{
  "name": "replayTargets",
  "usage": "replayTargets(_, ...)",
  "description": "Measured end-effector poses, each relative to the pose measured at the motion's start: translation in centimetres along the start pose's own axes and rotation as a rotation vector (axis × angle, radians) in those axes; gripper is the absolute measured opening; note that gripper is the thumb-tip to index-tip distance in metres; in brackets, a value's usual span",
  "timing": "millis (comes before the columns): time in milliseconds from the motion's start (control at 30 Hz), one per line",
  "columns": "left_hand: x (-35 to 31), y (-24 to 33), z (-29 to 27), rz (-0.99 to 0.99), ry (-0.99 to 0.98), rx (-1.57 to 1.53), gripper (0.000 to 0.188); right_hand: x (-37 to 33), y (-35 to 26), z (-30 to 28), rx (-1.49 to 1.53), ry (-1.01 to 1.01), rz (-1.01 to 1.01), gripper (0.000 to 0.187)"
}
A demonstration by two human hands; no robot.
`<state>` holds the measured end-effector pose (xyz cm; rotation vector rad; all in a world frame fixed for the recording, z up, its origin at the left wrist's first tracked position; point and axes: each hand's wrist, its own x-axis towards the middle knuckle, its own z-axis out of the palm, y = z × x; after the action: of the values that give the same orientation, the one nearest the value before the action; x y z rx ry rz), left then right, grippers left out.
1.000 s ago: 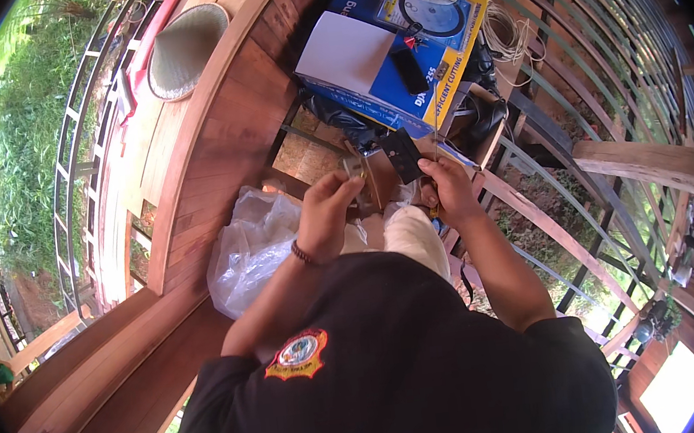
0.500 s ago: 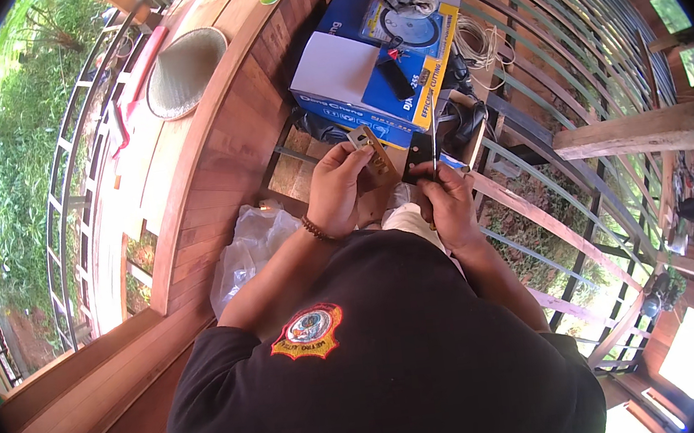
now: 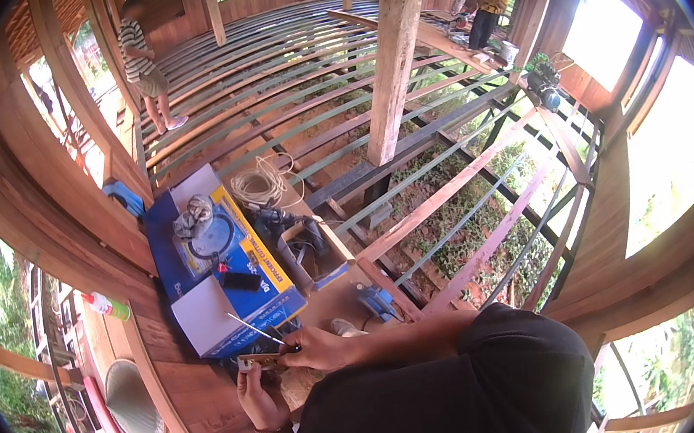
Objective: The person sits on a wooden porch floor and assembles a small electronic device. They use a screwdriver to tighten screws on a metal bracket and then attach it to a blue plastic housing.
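A plate (image 3: 264, 361) and a screwdriver (image 3: 256, 329) in two hands, close together
The left hand (image 3: 262, 401) pinches the plate from below, thumb and fingers closed with the plate between them; the right hand (image 3: 319, 349) is closed around the dark handle of the screwdriver, just beside the plate's right end, and if it touches the plate, I cannot tell. From this grip the shaft points up and left, toward the blue box (image 3: 203, 318); a hat (image 3: 134, 402) lies left of the grip
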<state>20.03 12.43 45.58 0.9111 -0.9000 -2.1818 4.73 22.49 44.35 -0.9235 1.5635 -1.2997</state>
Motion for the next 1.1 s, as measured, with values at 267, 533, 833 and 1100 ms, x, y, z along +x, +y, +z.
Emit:
replayTargets(267,-0.4,1.6,-2.4,-0.068,-0.131,-0.076,0.02,-1.6,-4.4,-2.4,0.07,-0.221,0.245,0.027)
replayTargets(533,2.3,5.6,-3.8,-0.116,-0.49,0.654,0.038,0.3,-1.8,-2.5,-0.075,-0.476,0.227,0.025)
replayTargets(833,3.1,3.3,-7.6,-0.05,-0.583,0.759,0.036,2.8,-1.1,-0.6,0.005,-0.682,0.19,0.019)
replayTargets(1100,1.6,1.8,-11.8,0.174,-0.122,0.216,0.042,2.6,-1.6,-1.5,0.324,-0.386,0.271,0.019)
